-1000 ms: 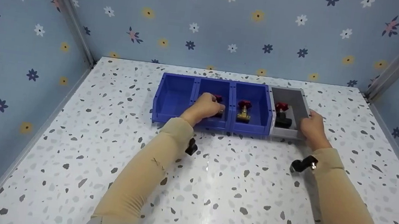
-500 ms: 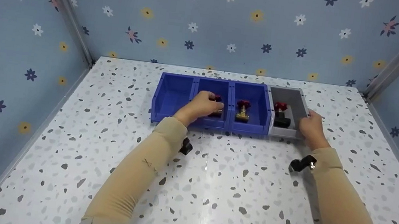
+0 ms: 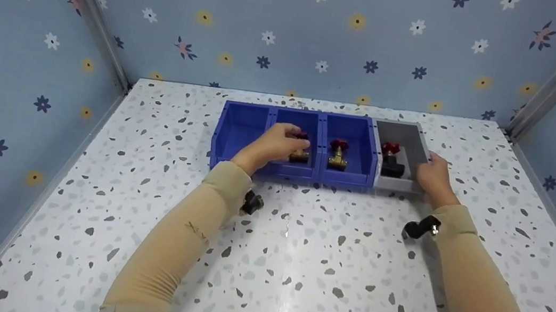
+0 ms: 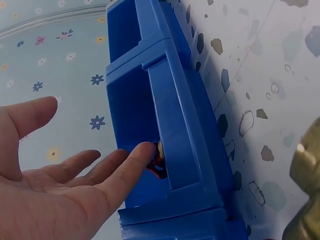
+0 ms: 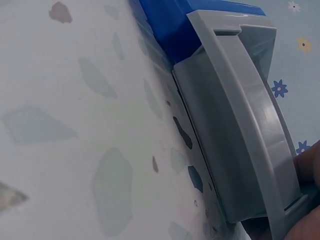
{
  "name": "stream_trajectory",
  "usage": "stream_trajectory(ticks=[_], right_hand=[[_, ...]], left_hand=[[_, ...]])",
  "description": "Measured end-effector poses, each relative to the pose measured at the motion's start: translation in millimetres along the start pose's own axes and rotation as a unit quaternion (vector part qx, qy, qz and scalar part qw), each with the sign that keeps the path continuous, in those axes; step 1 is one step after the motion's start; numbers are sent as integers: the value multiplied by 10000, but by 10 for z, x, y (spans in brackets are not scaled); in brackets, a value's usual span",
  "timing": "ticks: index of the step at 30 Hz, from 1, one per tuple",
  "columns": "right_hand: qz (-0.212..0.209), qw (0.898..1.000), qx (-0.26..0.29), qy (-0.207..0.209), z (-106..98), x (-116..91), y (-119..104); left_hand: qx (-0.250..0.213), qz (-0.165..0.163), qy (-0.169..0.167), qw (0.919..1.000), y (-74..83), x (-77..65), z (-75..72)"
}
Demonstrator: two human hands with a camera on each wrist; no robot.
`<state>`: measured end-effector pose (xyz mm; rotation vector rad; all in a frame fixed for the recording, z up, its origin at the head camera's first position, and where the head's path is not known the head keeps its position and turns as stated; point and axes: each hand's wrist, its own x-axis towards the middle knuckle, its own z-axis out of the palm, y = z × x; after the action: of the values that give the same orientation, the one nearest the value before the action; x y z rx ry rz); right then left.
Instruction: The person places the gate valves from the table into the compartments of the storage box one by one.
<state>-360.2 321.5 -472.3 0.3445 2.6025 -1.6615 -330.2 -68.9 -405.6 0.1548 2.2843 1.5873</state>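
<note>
My left hand (image 3: 271, 147) hovers over the second blue bin (image 3: 292, 172) from the left, its fingers spread apart in the left wrist view. Under it in that bin lies a brass valve (image 3: 300, 156) with a red handle, partly hidden; the index fingertip overlaps the red handle (image 4: 158, 167) in the left wrist view. With thumb and fingers, my right hand (image 3: 436, 180) grips the right side wall of the grey bin (image 3: 396, 184). Inside the grey bin is a black-bodied valve (image 3: 392, 164) with a red handle. Another brass valve (image 3: 338, 156) sits in the third blue bin (image 3: 345, 178).
The bins stand side by side in a row on a speckled white table (image 3: 338, 271). At the row's left end is another blue bin (image 3: 243, 124). Flower-patterned walls (image 3: 315, 37) close off the back and both sides. Black wrist mounts (image 3: 253, 202) hang beneath both sleeves.
My left hand has shifted a little left and its fingers have opened away from the brass valve, which now shows more. My right hand stays on the grey bin.
</note>
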Motion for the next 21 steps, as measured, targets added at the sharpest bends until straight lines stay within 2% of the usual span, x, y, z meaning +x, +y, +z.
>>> stream_trajectory(ticks=[12,21], right_hand=[[50,10000,-2,78,5,-18,-15],[-22,9999,93,127,17,-24,-27]], left_hand=[[-2,131,-59,9999,-14,-87,-99],[123,245,184,9995,-48,-176,-209]])
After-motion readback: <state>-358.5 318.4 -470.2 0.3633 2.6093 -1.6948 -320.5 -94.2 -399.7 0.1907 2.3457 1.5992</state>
